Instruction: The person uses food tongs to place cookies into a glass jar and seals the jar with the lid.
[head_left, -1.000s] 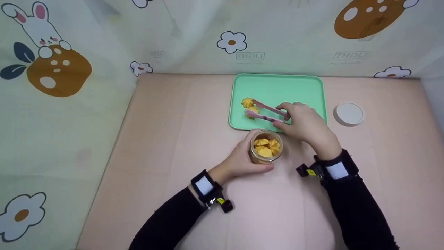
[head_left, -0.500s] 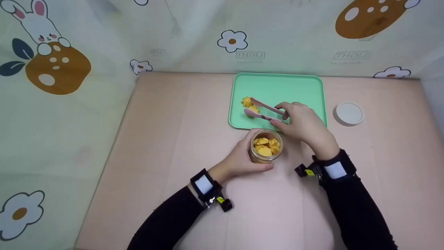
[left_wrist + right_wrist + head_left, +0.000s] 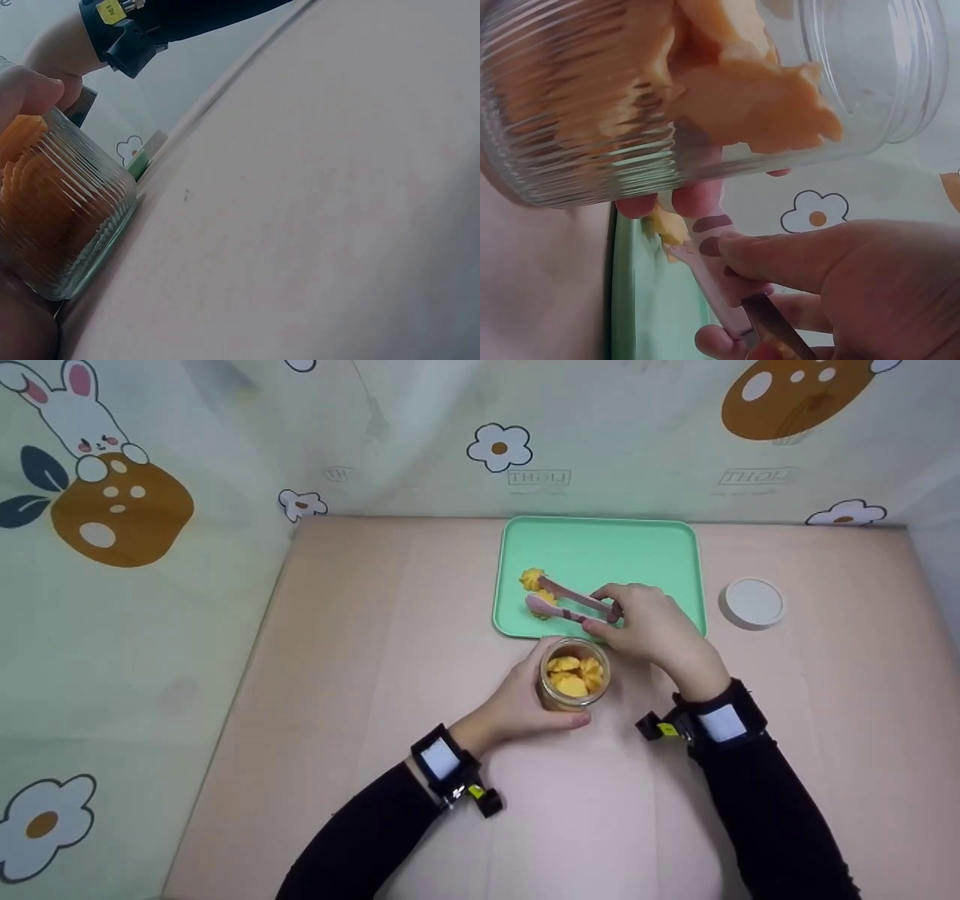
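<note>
My left hand grips a ribbed glass jar that stands without a lid on the table, just in front of the tray. Several yellow cookies fill its lower part, also seen through the glass in both wrist views. My right hand holds pink tongs over the green tray. The tong arms are spread, their tips around a ridged yellow cookie on the tray's left side. A second cookie lies right behind it, by the upper tip.
A round white lid lies on the table to the right of the tray. Behind the table hangs a patterned cloth. The pink table surface extends left of the tray and jar.
The tongs and right hand have shifted very slightly left, with the tips still around the front cookie. The left hand and jar stay in place.
</note>
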A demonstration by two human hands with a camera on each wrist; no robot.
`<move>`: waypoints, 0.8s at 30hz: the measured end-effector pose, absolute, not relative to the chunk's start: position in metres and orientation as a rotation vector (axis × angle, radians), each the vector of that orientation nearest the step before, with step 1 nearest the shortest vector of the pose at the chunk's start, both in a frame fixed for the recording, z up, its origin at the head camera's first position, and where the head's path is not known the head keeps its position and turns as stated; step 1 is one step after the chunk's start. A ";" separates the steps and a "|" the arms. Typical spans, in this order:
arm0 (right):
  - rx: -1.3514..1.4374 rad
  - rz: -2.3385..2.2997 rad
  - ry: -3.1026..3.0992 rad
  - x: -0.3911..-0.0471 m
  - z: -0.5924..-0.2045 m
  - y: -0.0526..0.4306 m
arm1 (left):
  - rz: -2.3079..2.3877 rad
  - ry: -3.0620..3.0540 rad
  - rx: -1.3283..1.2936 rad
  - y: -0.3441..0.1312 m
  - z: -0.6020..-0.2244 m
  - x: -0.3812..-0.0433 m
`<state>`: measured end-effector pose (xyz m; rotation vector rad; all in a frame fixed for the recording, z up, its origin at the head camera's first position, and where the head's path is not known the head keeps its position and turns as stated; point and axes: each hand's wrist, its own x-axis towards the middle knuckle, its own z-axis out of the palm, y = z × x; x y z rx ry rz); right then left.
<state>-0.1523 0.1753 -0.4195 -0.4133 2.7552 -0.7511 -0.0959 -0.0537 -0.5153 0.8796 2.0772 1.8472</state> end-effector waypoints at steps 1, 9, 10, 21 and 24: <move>-0.412 -0.749 2.748 -0.152 -0.420 0.175 | 1.848 2.076 0.876 -0.054 -0.516 -0.096; -0.431 -0.756 2.747 -0.152 -0.419 0.177 | 1.846 2.082 0.862 -0.054 -0.516 -0.096; -0.433 -0.759 2.751 -0.152 -0.419 0.177 | 1.844 2.084 0.862 -0.054 -0.516 -0.096; -0.446 -0.725 2.790 -0.151 -0.415 0.179 | 1.851 2.076 0.909 -0.054 -0.516 -0.096; -0.438 -0.717 2.784 -0.151 -0.413 0.180 | 1.857 2.070 0.915 -0.054 -0.516 -0.097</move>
